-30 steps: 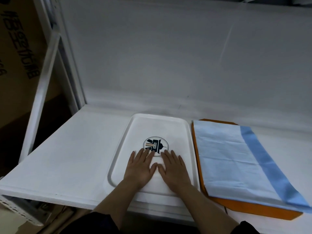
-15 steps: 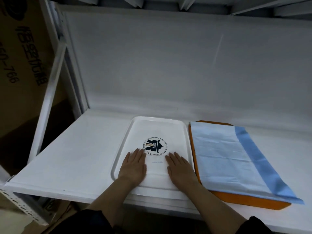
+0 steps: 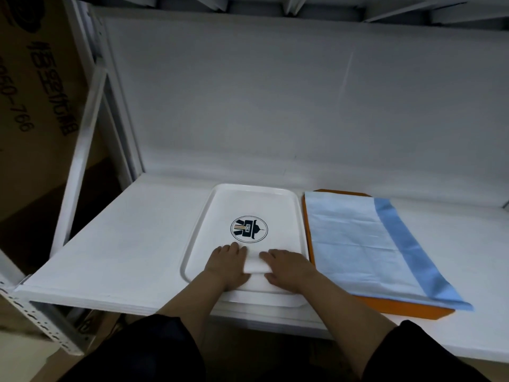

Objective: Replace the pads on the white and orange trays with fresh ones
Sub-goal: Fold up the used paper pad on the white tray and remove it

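A white tray [image 3: 196, 245] with a round dark logo [image 3: 249, 229] lies on the shelf in front of me. A white pad [image 3: 256, 261] covers its floor and rises in a small fold at the near end. My left hand [image 3: 228, 264] and my right hand [image 3: 287, 267] sit on either side of that fold, fingers curled into the pad. To the right lies the orange tray [image 3: 399, 308], covered by a light blue pad [image 3: 355, 244] with a darker blue strip along its right side.
The white shelf board [image 3: 124, 244] extends to the left of the tray, with a white back wall [image 3: 275, 106] behind. A white rack upright [image 3: 80, 150] and a cardboard box [image 3: 35, 86] stand at the left. Shelf ribs [image 3: 289, 4] run overhead.
My hands lay flat with straight fingers, moved apart, then came closer again. Their fingers have curled, and the white pad has bunched into a fold between them.
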The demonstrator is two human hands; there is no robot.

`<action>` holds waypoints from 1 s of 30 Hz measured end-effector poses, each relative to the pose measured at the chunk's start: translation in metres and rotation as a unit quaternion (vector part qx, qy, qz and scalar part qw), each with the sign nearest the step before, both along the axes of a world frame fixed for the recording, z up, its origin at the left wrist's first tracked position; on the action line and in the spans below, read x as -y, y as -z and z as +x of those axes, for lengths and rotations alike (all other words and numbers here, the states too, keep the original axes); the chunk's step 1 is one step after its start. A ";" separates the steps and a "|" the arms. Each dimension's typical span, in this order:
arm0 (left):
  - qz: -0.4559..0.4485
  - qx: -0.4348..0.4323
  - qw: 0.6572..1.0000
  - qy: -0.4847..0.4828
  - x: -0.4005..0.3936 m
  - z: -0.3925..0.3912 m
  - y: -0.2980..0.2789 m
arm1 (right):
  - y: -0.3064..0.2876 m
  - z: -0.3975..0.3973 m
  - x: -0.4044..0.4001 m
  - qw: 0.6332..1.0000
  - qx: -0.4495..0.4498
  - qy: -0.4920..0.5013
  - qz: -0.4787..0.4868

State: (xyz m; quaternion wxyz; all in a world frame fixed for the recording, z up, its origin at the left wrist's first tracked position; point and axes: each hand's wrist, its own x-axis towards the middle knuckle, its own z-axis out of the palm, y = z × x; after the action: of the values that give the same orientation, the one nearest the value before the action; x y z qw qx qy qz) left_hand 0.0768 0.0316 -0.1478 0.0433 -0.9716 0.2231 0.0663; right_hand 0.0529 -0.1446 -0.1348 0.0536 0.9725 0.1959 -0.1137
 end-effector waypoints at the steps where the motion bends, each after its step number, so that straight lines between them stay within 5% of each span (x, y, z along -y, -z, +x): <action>1: 0.000 0.006 1.000 -0.001 0.001 -0.001 -0.002 | 0.000 -0.001 -0.001 1.000 0.016 -0.004 -0.003; 7: -0.055 -0.005 0.998 -0.016 -0.002 -0.012 -0.019 | -0.014 -0.013 0.002 0.993 0.116 -0.022 0.014; 13: -0.129 0.020 0.991 -0.030 -0.016 -0.027 -0.047 | -0.050 -0.025 0.008 0.973 0.197 -0.024 0.121; 20: -0.187 -0.041 0.978 -0.084 -0.007 -0.048 -0.086 | -0.093 -0.046 0.018 0.928 0.190 0.058 0.316; 30: -0.488 -0.109 0.866 -0.015 0.045 -0.076 -0.127 | -0.128 -0.082 0.047 0.893 0.220 0.065 0.388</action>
State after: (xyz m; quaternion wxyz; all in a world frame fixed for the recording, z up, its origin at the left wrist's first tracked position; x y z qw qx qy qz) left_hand 0.0004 -0.0133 -0.0208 -0.4614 -0.8587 0.2160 0.0549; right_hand -0.0288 -0.1914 -0.0065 -0.2940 0.9266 0.1441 0.1851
